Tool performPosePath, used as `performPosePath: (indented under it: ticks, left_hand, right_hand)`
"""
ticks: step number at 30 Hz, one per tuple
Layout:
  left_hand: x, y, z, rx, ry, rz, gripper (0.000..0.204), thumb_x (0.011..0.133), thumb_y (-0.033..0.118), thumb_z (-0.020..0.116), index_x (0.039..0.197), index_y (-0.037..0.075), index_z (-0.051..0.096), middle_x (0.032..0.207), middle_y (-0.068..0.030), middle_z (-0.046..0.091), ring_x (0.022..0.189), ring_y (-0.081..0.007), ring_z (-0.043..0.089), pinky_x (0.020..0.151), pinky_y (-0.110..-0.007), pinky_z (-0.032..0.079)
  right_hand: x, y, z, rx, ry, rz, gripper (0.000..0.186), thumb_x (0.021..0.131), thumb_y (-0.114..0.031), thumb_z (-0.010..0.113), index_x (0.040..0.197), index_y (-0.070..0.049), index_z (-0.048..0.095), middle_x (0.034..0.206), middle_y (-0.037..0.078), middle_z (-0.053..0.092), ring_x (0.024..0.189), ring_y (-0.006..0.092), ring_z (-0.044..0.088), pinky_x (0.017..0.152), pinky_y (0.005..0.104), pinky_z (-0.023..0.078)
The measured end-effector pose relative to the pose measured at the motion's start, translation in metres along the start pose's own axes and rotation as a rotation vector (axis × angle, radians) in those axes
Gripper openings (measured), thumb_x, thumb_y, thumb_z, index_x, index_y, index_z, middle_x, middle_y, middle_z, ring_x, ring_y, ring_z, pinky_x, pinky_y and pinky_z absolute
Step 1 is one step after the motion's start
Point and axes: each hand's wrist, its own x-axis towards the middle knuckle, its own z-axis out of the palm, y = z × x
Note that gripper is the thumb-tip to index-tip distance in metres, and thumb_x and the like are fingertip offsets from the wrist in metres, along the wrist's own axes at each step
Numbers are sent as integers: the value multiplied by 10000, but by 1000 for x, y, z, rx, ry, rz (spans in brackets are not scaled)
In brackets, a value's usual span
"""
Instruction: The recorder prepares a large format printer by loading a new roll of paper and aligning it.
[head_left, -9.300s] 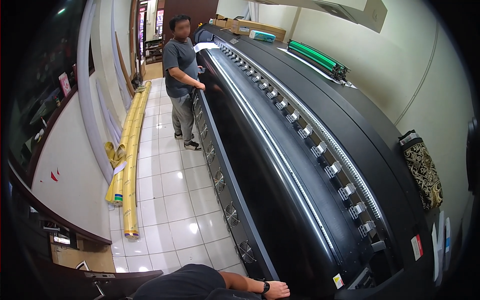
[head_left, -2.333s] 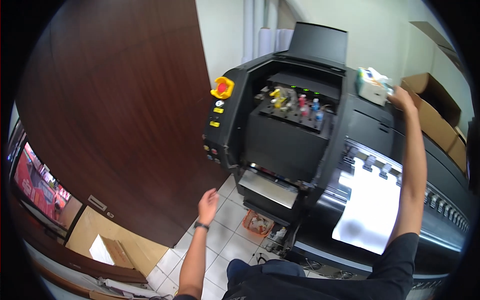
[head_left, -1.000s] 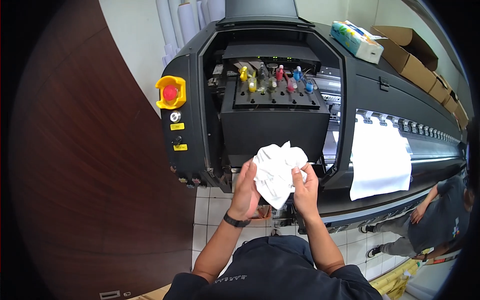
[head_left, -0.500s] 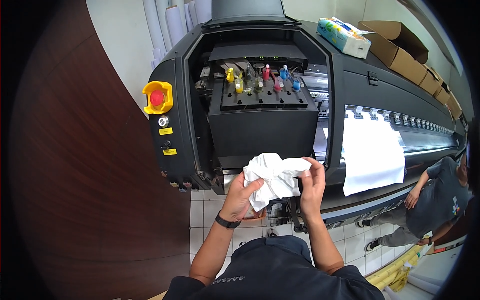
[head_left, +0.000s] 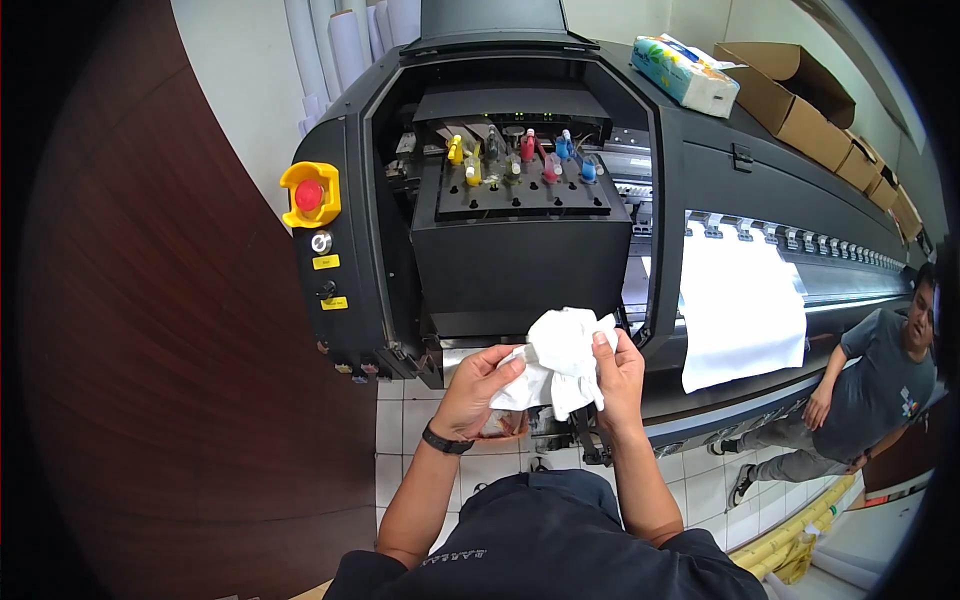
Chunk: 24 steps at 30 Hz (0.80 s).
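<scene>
A crumpled white tissue (head_left: pixel 558 360) is stretched between my two hands, in front of a large black printer. My left hand (head_left: pixel 474 392) pinches its left side, thumb on top. On the other side my right hand (head_left: pixel 620 378) grips the tissue with the thumb pressed over it. Just beyond stands the printer's black carriage box (head_left: pixel 525 265), topped by yellow, black, red and blue tube fittings (head_left: pixel 528 160). Part of the carriage's lower front is hidden behind the tissue and my hands.
A red emergency stop button (head_left: pixel 309 195) sits on the printer's left panel. White sheet material (head_left: pixel 742 310) hangs from the printer at right. A tissue pack (head_left: pixel 685 75) and cardboard boxes (head_left: pixel 815 125) rest on top. Another person (head_left: pixel 880 365) stands at far right.
The tissue has been bunched and turned over between my hands. My right hand's fingers have closed further onto it. The other person has leaned further into view.
</scene>
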Motion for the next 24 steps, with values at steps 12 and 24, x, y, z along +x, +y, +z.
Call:
performPosePath:
  ticks: [12,24]
  left_hand:
    - [8,-35,22,585,494,577,361,938,237,698,1182,8,561,1051,-61,595,980,-156,561,882,-296,452]
    - [11,7,23,-97,211,273,209,998,129,595,1173,16,590,1097,-47,676,998,-98,636,916,-271,496]
  right_hand:
    - [0,7,-8,-122,89,-161,239,1040,-234,571,956,-12,595,765,-36,594,648,-9,466,558,185,374]
    - [-4,-5,-5,-197,-7,-168,240,992,-236,663,952,0,645,766,-51,605,640,-15,466,542,173,362]
